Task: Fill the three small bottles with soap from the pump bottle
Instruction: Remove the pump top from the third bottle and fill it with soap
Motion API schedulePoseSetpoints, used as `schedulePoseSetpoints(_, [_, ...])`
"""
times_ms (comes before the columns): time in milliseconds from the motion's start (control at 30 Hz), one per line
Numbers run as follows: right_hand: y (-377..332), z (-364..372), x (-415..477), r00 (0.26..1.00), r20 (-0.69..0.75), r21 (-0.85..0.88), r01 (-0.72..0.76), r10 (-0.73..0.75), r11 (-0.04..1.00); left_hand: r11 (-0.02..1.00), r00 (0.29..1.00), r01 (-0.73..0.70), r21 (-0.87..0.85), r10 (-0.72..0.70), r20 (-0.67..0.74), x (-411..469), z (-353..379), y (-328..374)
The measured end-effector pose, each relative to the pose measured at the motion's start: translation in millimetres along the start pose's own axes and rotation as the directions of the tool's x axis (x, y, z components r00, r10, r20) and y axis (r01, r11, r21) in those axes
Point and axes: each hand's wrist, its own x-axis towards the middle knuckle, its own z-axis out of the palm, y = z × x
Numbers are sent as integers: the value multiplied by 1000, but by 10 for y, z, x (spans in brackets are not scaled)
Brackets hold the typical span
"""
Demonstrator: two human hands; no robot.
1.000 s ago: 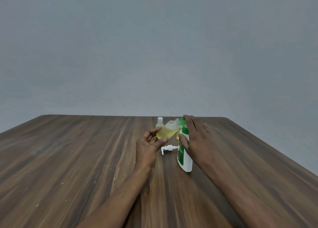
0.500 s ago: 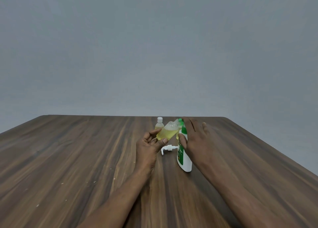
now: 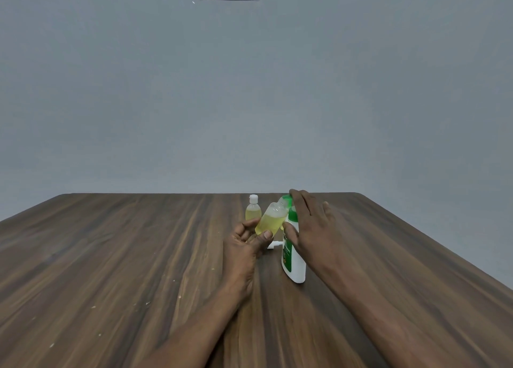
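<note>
Fingers (image 3: 304, 205) curled on both sides

Left hand (image 3: 244, 245) pinches an uncapped small bottle (image 3: 270, 220), part full of yellow soap, tilted with its neck towards the pump bottle (image 3: 294, 262). Right hand (image 3: 311, 226) grips that bottle, standing on the table (image 3: 111, 256). A capped small bottle (image 3: 253, 210) stands just behind.
</note>
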Motion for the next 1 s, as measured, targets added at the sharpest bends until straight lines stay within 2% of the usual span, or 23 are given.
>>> schedulePoseSetpoints(200, [31,32,11,998,-54,-37,22,-24,999,994,996,-89,61,90,-8,10,-35,43])
schedulePoseSetpoints(367, [6,100,-10,975,-205,-130,62,-88,990,987,992,-121,103,123,-21,20,-98,85])
schedulePoseSetpoints(433, [7,114,-4,973,-212,-133,60,-87,989,985,991,-131,113,134,-25,18,-103,101])
schedulePoseSetpoints(700, [58,34,11,993,-91,-105,63,-73,992,984,988,-149,101,151,-18,18,-84,96])
schedulePoseSetpoints(1000, [34,145,-16,958,-261,-168,79,-122,983,985,989,-146,92,147,-11,44,-94,77])
